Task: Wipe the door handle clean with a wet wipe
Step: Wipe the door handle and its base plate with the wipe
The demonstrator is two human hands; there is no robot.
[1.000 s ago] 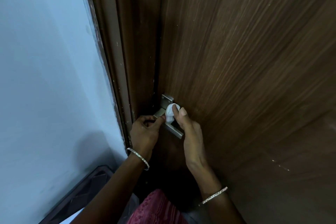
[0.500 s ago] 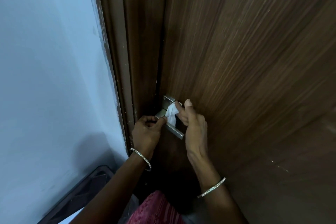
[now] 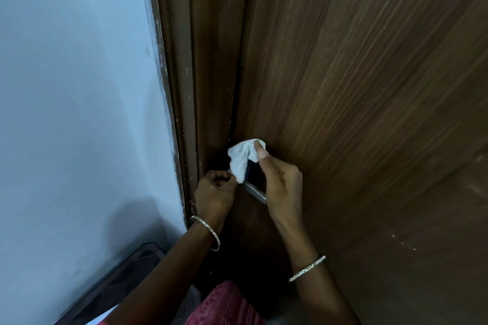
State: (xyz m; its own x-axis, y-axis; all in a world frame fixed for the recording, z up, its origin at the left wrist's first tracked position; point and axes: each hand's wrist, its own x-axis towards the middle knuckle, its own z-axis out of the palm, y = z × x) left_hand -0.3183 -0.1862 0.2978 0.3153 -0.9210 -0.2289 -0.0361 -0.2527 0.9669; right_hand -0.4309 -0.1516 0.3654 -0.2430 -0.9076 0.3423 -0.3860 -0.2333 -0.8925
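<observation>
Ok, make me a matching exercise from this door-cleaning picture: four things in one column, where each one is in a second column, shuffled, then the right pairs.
Column one:
1. white crumpled wet wipe
2. silver metal lever door handle
3. pale blue painted wall
4. red patterned cloth

Column two:
A. at the bottom edge of the picture
B. left of the dark wooden door frame
C. pinched in the right hand
D. partly under the wipe, its bare end showing between the left hand and the right hand

Pairs: 1-C; 2-D; 3-B; 4-A

two hands (image 3: pixel 215 192) (image 3: pixel 284 187), one wipe (image 3: pixel 241 155), one handle (image 3: pixel 254 191)
</observation>
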